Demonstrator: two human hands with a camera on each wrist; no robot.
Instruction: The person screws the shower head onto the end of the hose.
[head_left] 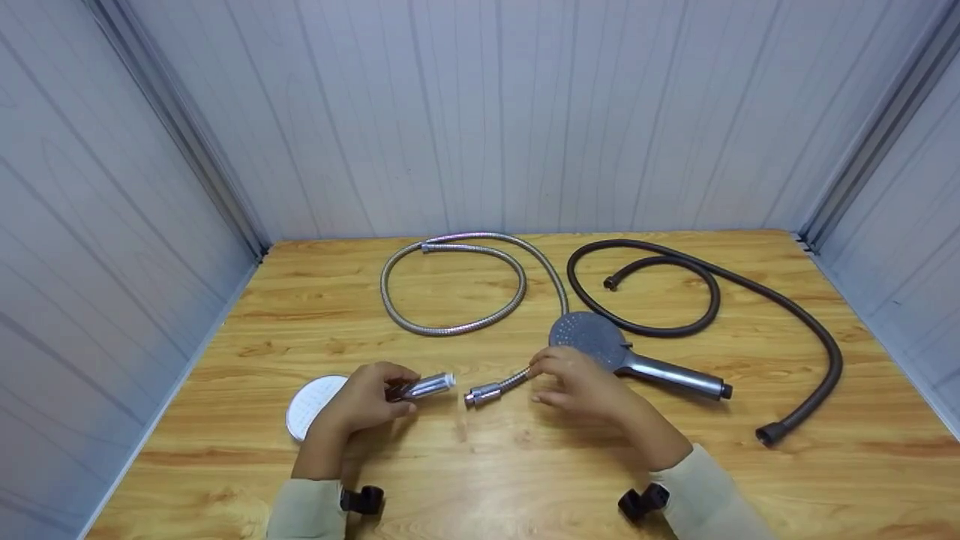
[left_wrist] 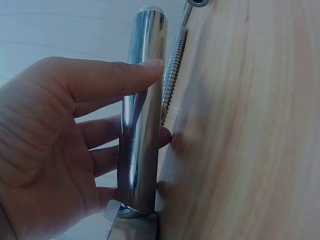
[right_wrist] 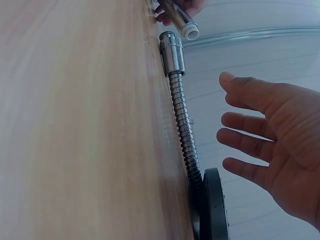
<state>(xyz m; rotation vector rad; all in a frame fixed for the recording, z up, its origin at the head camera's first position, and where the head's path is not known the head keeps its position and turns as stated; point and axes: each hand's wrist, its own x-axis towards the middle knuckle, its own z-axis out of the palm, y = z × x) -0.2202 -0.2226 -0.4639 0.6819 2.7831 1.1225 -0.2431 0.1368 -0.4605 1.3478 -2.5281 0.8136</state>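
My left hand (head_left: 367,397) holds a chrome hand shower by its handle (left_wrist: 142,115), thumb on the near side and fingers behind. Its white round face (head_left: 311,405) shows left of the hand, and the white threaded end (head_left: 450,380) points right. Just beyond that end lies the metal connector (head_left: 482,395) of a silver shower hose (right_wrist: 184,130). Over the hose hovers my right hand (head_left: 574,386), fingers loosely bent and apart, holding nothing. Right beside it lies a dark grey hand shower (head_left: 585,336), its face up and its handle toward the right; the hose passes under its head.
The silver hose's loop (head_left: 450,330) curls at the back middle of the wooden table (head_left: 247,450). A dark hose (head_left: 780,300) coils at the back right, one end (head_left: 770,433) near the right front. Pale panel walls (head_left: 480,112) close off the back and both sides.
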